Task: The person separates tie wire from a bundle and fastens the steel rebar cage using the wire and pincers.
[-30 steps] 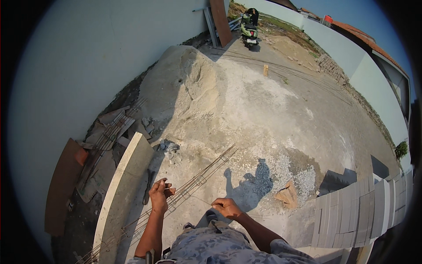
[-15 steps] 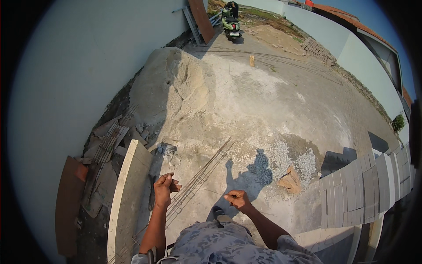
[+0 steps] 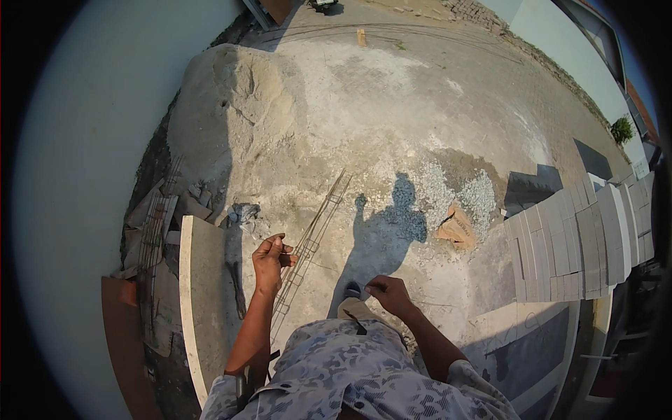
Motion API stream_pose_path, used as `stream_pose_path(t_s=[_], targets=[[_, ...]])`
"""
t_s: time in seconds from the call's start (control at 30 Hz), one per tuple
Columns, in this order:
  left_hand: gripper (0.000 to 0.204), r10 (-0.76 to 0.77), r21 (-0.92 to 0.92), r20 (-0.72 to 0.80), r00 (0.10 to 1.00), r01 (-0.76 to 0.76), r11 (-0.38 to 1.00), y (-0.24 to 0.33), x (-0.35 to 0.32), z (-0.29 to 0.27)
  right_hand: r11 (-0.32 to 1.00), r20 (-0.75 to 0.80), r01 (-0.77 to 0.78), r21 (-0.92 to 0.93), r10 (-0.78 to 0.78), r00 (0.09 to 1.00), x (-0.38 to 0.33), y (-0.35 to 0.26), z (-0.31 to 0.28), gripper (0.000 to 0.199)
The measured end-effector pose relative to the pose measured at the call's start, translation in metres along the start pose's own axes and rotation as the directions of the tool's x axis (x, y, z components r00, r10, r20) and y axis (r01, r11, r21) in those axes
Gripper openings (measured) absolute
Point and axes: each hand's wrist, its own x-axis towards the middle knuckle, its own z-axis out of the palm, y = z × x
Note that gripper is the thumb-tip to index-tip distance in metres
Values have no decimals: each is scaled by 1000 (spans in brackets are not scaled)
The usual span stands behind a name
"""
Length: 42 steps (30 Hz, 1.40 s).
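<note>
My left hand [image 3: 272, 260] is raised beside a long steel reinforcement cage [image 3: 309, 245], thumb and fingers pinched together; what sits in the pinch is too small to make out. The cage of thin rods and stirrups lies slanting across the concrete, its near end hidden by my left arm and body. To the right of it, my right hand [image 3: 390, 294] is closed in a pinch above my shoe [image 3: 353, 288]. A thin wire, faint against the ground, runs between the cage and these fingertips.
A pale board [image 3: 186, 294] stands on edge at my left, by scrap and rods. Behind is a sand pile [image 3: 252, 105]. Gravel [image 3: 479, 199] and a torn paper sack [image 3: 456, 227] lie ahead right. Stacked grey blocks [image 3: 553, 245] fill the right side.
The view has tipped downward, so the scooter at the far end is mostly out of frame. Both hands stay pinched and have shifted slightly; the wire shows less clearly.
</note>
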Motion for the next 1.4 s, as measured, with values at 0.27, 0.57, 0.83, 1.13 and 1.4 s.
stream_pose_path(t_s=[0.27, 0.57, 0.83, 1.13, 1.4], targets=[[29, -48, -98, 13, 999, 49, 994, 19, 62, 62, 993, -126, 81, -87, -92, 988, 37, -6, -62, 15], [32, 17, -58, -134, 991, -25, 998, 21, 74, -18, 960, -160, 129, -249, -172, 972, 70, -14, -73, 7], [28, -1, -19, -129, 992, -1, 1000, 43, 49, -82, 957, -7, 11, -291, -13, 1000, 98, -55, -35, 24], [30, 135, -92, -81, 987, -142, 986, 60, 25, -106, 904, 490, 411, -116, -308, 816, 114, -52, 78, 32], [37, -40, -553, 316, 948, 218, 804, 78, 28, -121, 873, 316, 428, -233, -349, 882, 101, -22, 87, 38]])
